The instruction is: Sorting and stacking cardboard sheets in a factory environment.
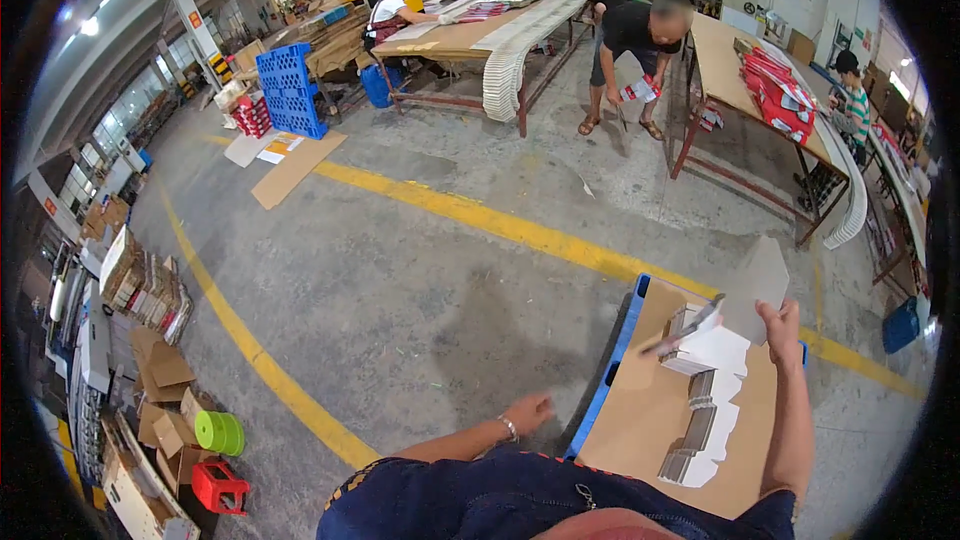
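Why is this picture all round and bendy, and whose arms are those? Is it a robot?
No robot here, just a person using two bare hands. The camera sits on that person's head and looks down. Its very wide fisheye lens makes straight things look curved. The dark blue clothing at the bottom is the person's own.

The left hand, with a bracelet at its wrist, is empty. The right hand holds a flat grey-white card. Below it is a blue pallet covered with brown cardboard, and on that lie stacks of white card pieces. Farther away, a person in black is bending over beside a table.
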### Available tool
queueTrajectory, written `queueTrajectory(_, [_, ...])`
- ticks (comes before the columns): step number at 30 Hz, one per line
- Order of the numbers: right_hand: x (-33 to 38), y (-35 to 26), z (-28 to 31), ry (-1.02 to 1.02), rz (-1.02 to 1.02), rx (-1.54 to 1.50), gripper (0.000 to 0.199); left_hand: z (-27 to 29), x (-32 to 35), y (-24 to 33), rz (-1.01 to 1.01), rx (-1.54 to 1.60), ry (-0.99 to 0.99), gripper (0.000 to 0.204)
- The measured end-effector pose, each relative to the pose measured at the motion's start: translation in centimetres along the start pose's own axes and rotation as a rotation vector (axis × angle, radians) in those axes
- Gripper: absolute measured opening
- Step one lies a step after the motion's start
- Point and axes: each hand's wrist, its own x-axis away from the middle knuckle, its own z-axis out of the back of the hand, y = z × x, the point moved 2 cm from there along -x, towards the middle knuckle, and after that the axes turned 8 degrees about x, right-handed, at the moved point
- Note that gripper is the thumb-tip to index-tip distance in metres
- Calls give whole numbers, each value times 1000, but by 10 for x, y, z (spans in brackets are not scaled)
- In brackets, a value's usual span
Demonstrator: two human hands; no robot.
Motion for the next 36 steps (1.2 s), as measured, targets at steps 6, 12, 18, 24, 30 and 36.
queueTrajectory(6, [47, -191, -104, -696, 20, 347, 21, 130, -54, 75, -244, 8, 292, 89])
queueTrajectory(12, [94, -201, -202, -1062, 367, 342, 32, 193, 23, 87, -291, -500, 567, 82])
queueTrajectory(18, [138, -236, -244, -1401, 744, 256, 33, 228, 148, 111, 73, -37, 402, 55])
queueTrajectory(24, [140, -256, -255, -1425, 1073, 160, 35, 171, 200, 108, 114, 382, 580, 39])
queueTrajectory(30, [146, -272, -256, -1000, 1004, 112, 47, 147, 215, 119, 18, 466, 832, 33])
queueTrajectory(36, [198, -231, -337, -981, 316, -825, 82, 180, 283, 121, -117, 682, 1170, 29])
